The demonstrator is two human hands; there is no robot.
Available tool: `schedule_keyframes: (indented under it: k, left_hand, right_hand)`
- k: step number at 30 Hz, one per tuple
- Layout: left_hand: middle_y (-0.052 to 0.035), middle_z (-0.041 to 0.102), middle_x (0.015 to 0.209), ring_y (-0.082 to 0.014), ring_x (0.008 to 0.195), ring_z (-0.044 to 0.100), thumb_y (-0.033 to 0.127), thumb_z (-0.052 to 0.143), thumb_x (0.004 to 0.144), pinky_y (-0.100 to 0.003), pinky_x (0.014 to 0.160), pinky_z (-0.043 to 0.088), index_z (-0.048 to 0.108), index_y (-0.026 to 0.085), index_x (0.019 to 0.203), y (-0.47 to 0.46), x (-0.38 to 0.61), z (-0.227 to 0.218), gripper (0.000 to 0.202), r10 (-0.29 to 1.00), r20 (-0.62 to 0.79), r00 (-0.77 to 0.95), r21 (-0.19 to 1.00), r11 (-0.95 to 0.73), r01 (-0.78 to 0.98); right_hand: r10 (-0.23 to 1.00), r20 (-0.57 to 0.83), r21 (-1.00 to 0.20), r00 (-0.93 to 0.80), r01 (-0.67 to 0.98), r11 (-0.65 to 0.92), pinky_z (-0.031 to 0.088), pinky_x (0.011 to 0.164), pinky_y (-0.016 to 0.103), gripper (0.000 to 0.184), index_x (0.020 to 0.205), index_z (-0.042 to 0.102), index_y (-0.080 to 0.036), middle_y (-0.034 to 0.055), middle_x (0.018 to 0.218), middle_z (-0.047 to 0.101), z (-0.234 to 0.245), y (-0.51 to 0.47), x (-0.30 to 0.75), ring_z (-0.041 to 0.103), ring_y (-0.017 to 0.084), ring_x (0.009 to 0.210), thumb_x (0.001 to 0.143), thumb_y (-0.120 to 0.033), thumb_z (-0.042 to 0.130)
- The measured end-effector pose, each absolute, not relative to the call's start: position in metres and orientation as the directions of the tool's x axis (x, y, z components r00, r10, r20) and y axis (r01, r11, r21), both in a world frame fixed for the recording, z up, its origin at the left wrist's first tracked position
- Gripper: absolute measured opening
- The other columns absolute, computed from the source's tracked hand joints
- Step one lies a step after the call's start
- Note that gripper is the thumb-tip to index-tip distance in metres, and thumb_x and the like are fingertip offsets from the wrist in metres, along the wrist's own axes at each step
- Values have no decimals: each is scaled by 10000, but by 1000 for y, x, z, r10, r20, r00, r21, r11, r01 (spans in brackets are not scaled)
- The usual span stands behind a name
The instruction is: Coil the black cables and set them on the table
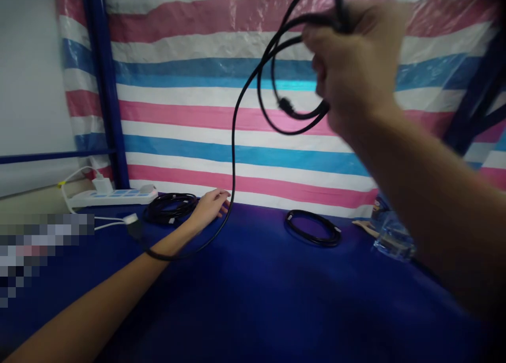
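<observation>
My right hand (351,73) is raised near the camera, blurred, with its fingers closed round loops of a black cable (237,120). The cable hangs down from the hand in a long arc to the blue table (256,300) and runs left under my left forearm. A plug end dangles inside the loops below the hand. My left hand (211,205) reaches far across the table, palm down with fingers extended, resting next to a coiled bundle of black cable (169,207).
A second coiled black cable (314,227) lies at the back centre. A white power strip (114,195) with a white charger plugged in sits at the back left. A clear plastic bottle (391,236) lies at the right. A striped pink, blue and white tarp hangs behind.
</observation>
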State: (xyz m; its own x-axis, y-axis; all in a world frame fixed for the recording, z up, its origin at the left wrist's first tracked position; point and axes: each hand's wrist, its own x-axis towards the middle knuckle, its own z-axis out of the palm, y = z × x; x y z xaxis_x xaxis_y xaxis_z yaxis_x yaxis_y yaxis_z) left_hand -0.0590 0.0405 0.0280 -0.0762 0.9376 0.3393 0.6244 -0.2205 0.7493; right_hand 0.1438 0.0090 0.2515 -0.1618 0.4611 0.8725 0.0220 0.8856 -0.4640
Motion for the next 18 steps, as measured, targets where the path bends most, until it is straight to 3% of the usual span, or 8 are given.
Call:
schedule_keyframes:
  k: [3, 6, 10, 14, 16, 18]
  left_hand:
    - [-140, 657, 1007, -184, 727, 661, 447, 245, 909, -318, 618, 524, 467, 155, 1127, 36, -45, 29, 426, 985, 174, 8, 873, -158, 461]
    - [-146, 669, 966, -198, 710, 657, 586, 269, 877, -337, 609, 517, 487, 155, 1130, 33, -38, 23, 546, 986, -10, 167, 954, -41, 296]
    - [-142, 678, 938, -208, 765, 643, 692, 306, 818, -321, 637, 479, 524, 153, 1125, 34, -28, 12, 658, 883, -172, 436, 984, 138, 108]
    - [-125, 675, 863, -177, 678, 595, 658, 208, 858, -275, 559, 420, 603, 128, 995, 28, -11, 6, 675, 908, -106, 406, 930, -54, 364]
    - [-91, 668, 841, -175, 685, 580, 625, 222, 874, -280, 584, 414, 629, 153, 910, 18, -2, 3, 625, 915, -12, 404, 795, -237, 559]
    - [-67, 670, 837, -215, 732, 600, 637, 370, 829, -314, 637, 417, 630, 183, 877, 8, 5, -1, 526, 896, 33, 442, 545, -387, 744]
  right_hand:
    - [222, 975, -222, 16, 120, 968, 276, 459, 160, 191, 623, 474, -155, -41, 583, 346, 224, 14, 149, 365, 38, 515, 789, -166, 567]
    - [237, 972, -231, 2, 229, 946, 337, 510, 206, 164, 671, 505, -188, -22, 597, 394, 196, 22, 152, 428, 85, 568, 830, -211, 535]
    - [235, 972, -233, 33, 314, 920, 379, 611, 247, 133, 730, 516, -196, -9, 630, 459, 173, 39, 149, 472, 117, 645, 863, -189, 513]
    - [147, 985, -168, 93, 286, 944, 376, 607, 246, 81, 768, 552, -176, -8, 657, 499, 165, 65, 143, 459, 107, 629, 846, -152, 544]
    - [151, 981, -178, 119, 275, 945, 367, 578, 242, 53, 806, 573, -172, -9, 663, 511, 163, 75, 142, 453, 100, 606, 851, -170, 544]
    - [196, 970, -226, 140, 245, 943, 356, 548, 239, 50, 835, 584, -182, -15, 663, 515, 160, 80, 143, 441, 90, 573, 857, -199, 542]
